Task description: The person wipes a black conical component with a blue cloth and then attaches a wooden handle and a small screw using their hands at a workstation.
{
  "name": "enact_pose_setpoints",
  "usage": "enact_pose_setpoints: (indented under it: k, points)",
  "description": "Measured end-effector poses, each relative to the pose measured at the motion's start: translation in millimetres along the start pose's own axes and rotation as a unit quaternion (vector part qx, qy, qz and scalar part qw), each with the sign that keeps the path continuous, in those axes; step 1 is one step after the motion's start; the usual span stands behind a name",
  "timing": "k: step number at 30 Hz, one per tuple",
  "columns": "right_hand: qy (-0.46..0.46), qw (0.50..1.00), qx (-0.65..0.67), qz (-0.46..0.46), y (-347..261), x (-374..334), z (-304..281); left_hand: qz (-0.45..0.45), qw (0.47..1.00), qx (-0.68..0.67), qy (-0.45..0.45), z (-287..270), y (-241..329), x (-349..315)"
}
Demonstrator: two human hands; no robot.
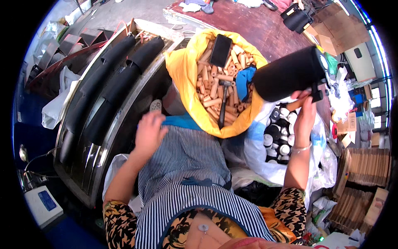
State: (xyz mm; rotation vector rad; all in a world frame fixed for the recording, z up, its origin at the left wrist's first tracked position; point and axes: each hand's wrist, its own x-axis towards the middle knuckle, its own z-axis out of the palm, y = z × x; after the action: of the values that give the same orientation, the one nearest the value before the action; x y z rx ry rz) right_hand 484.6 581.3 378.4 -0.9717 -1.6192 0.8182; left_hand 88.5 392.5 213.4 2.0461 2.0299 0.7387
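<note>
My right hand (306,114) is closed around what looks like a short brown tube (295,104), beside a black fitting (317,94) at the right end of a large black cylinder (288,74). That cylinder lies across the right side of a yellow bag (178,72); what supports it is hidden. Many brown tubes (213,89) fill the bag, and on them rest a black phone (220,50), a hammer (223,106) and a blue cloth-like item (244,81). Empty, with fingers loosely apart, my left hand (150,130) hovers over my striped apron (182,157).
A metal-edged trough (124,124) with long rows of black cylinders (110,89) stands on the left. Right of my lap sits a clear bag (257,153) of black and white caps (282,137). Stacked cardboard (365,166) is far right; a reddish tabletop (248,25) lies ahead.
</note>
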Motion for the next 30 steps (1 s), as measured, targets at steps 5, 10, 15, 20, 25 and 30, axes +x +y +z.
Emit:
enact_pose_setpoints:
  k: [5,10,15,20,25,30]
  points:
    - [0.157,0.975,-0.154,0.015,118.6,99.4,-54.8,0.000,0.999,0.045,0.005,54.7,-20.2,-20.7]
    - [-0.013,0.992,-0.122,-0.021,184.3,186.6,-68.4,-0.014,0.999,-0.001,0.045,53.5,-46.3,-34.9]
    - [0.108,0.971,-0.202,0.065,250.0,246.6,-41.4,-0.026,0.998,-0.011,0.052,73.7,-66.1,-45.3]
    - [-0.165,0.930,-0.300,-0.131,180.3,162.7,106.9,-0.046,0.995,-0.017,0.086,77.3,-63.7,-64.7]
    - [-0.267,0.879,-0.233,-0.321,74.9,-10.0,216.2,-0.048,0.992,-0.045,0.104,80.0,-65.3,-71.7]
    - [-0.469,0.675,-0.140,-0.553,21.4,-138.7,304.1,-0.123,0.953,-0.226,0.157,87.7,-90.9,-81.9]
